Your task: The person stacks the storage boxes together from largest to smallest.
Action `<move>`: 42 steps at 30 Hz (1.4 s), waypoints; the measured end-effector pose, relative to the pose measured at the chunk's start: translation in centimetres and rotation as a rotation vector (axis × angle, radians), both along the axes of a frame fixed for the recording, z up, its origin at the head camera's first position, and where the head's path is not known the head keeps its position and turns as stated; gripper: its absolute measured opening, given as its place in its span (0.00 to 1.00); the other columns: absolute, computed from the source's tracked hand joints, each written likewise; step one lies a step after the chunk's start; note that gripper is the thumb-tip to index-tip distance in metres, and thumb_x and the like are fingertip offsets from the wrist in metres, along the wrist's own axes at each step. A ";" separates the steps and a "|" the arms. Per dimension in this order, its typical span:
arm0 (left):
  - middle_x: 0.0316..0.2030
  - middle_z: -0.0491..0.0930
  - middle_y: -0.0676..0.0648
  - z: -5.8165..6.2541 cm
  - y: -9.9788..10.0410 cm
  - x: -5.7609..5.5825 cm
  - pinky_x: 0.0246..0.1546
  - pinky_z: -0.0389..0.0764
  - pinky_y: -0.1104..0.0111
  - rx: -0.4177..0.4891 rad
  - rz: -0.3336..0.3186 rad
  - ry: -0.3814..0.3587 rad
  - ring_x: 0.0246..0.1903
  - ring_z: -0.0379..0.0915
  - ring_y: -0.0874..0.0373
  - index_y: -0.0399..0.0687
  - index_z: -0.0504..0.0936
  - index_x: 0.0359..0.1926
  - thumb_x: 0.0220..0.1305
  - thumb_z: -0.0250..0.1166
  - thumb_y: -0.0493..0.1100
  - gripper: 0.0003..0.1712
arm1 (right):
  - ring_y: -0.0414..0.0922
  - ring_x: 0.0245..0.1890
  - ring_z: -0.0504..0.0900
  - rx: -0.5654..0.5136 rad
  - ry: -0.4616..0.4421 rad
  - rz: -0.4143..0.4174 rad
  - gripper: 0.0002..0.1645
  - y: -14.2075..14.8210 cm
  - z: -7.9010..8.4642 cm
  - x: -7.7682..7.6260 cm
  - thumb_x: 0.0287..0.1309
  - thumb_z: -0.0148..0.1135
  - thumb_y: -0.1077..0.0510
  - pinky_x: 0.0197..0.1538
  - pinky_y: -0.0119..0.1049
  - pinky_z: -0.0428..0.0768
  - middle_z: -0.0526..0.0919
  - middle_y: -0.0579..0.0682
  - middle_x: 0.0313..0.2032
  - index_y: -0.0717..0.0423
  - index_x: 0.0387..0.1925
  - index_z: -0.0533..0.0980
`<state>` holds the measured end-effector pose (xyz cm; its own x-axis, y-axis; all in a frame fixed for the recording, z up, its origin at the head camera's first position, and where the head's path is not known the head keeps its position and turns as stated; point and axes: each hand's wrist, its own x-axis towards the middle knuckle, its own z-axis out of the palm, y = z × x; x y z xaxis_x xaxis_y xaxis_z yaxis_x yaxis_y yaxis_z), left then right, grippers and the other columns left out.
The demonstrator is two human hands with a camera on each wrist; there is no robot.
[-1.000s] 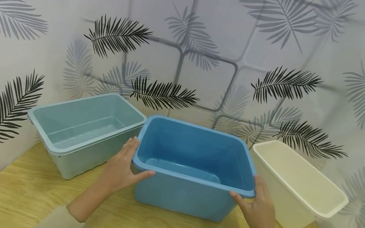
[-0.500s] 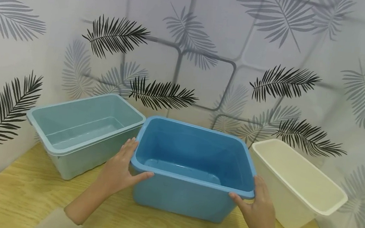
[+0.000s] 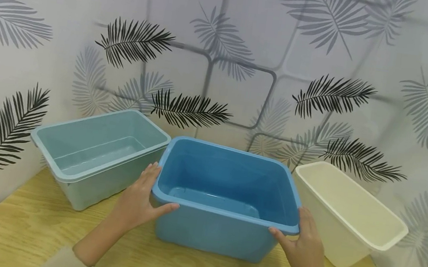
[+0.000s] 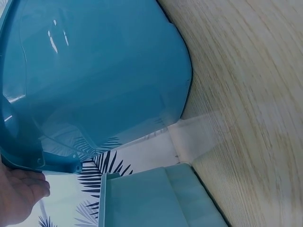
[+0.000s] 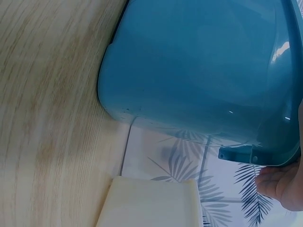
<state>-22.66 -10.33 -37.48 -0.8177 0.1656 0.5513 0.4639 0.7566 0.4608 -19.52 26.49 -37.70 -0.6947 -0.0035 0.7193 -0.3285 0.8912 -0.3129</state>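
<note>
A blue plastic tub (image 3: pixel 218 227) stands upright on the wooden table, its inside bare. My left hand (image 3: pixel 135 204) holds the tub's left front corner, thumb along the front just below the rim and fingers at the left side. At the right front corner my right hand (image 3: pixel 304 247) holds the rim in the same way. In the left wrist view, the left hand's fingers (image 4: pixel 28 187) lie at the underside of the rim. The right hand's fingers (image 5: pixel 274 182) show under the rim in the right wrist view.
A pale green tub (image 3: pixel 110 194) sits at an angle on the left, close to the blue one. On the right stands a cream tub (image 3: pixel 344 247). Behind them rises a leaf-patterned wall (image 3: pixel 246 30). The wooden table (image 3: pixel 165 265) extends in front.
The head view has shifted slightly. The blue tub and both hands appear a touch nearer to me, with the same hold on the rim. The other two tubs stay in place.
</note>
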 end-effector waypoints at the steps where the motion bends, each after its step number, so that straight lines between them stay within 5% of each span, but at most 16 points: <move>1: 0.66 0.59 0.33 0.0 0.0 0.0 0.56 0.69 0.44 0.000 0.001 0.000 0.68 0.53 0.40 0.32 0.59 0.66 0.46 0.68 0.64 0.56 | 0.66 0.53 0.73 0.000 0.001 0.000 0.52 0.0 0.0 0.0 0.39 0.71 0.39 0.43 0.63 0.75 0.72 0.70 0.55 0.73 0.56 0.67; 26: 0.66 0.61 0.34 -0.2 0.0 1.1 0.45 0.79 0.50 -0.010 0.021 0.031 0.66 0.56 0.41 0.33 0.61 0.65 0.46 0.67 0.65 0.55 | 0.68 0.52 0.73 0.002 0.024 0.009 0.53 0.0 -0.1 0.9 0.39 0.71 0.38 0.45 0.63 0.74 0.72 0.73 0.54 0.75 0.55 0.67; 42: 0.66 0.60 0.33 -0.3 0.0 1.3 0.50 0.75 0.47 0.006 0.011 0.039 0.66 0.56 0.40 0.32 0.60 0.65 0.46 0.67 0.65 0.56 | 0.68 0.53 0.71 0.030 -0.024 0.019 0.51 -0.1 0.0 1.2 0.38 0.73 0.47 0.45 0.64 0.73 0.70 0.73 0.54 0.76 0.57 0.63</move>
<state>-21.35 -10.30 -37.74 -0.7972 0.1538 0.5837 0.4737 0.7588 0.4469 -18.28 26.43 -37.65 -0.7110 -0.0382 0.7021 -0.3383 0.8939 -0.2941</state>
